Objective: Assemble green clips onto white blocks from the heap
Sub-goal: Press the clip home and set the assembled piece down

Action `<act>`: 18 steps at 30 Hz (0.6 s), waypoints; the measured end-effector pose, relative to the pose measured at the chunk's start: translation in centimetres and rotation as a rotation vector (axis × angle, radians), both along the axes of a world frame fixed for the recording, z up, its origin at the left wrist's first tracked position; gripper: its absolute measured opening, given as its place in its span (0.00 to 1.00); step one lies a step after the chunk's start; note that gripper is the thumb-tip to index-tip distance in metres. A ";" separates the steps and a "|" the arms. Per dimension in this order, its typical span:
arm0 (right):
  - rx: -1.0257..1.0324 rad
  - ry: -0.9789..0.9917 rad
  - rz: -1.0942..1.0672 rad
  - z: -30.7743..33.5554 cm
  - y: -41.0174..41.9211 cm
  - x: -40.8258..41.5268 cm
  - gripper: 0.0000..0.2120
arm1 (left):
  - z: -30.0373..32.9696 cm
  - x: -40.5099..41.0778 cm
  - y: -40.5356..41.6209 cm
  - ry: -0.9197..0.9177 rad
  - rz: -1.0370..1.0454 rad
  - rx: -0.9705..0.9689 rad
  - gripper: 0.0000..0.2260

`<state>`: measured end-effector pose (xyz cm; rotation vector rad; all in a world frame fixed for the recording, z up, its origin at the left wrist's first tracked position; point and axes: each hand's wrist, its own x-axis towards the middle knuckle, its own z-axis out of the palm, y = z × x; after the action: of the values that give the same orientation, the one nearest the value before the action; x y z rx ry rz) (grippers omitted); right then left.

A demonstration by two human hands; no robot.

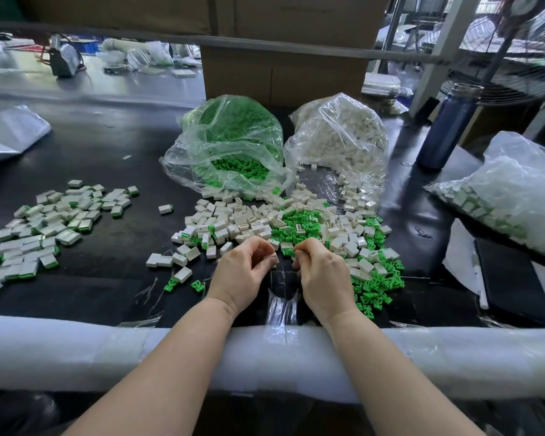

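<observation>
Hands: left grip (244,272) and right grip (320,275) curled, contents hidden, beside heap (296,228).

two bags (230,143) behind the central heap (296,228) — assembled pieces (44,225) left, bottle (450,127) far right

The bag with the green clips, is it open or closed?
Open. The clear bag of green clips lies tipped toward the person, its mouth gaping, with clips showing inside it.

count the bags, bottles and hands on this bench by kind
clear plastic bag of green clips: 1
clear plastic bag of white blocks: 1
clear plastic bag of assembled pieces: 1
dark blue bottle: 1
bare hands, left hand and right hand: 2
total: 6
</observation>
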<state>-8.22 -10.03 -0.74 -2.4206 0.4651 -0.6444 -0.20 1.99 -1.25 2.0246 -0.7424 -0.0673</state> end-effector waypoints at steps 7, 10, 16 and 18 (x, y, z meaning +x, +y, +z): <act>0.263 -0.070 0.035 0.1 -0.2 0.0 0.04 | 0.3 0.0 0.0 0.196 -0.070 -0.132 0.04; 0.392 -0.094 0.056 0.2 -0.4 0.0 0.07 | 0.4 0.0 0.0 0.226 -0.096 -0.152 0.06; 0.550 -0.137 0.082 0.5 -0.6 -0.1 0.09 | 0.3 0.0 0.1 0.223 -0.141 -0.113 0.07; 0.566 -0.124 0.092 0.5 -0.6 -0.2 0.09 | 0.2 0.0 0.1 0.227 -0.151 -0.111 0.06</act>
<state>-8.40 -10.61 -0.26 -1.8455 0.4148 -0.5315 -0.20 2.12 -1.00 1.8174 -0.7365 -0.3308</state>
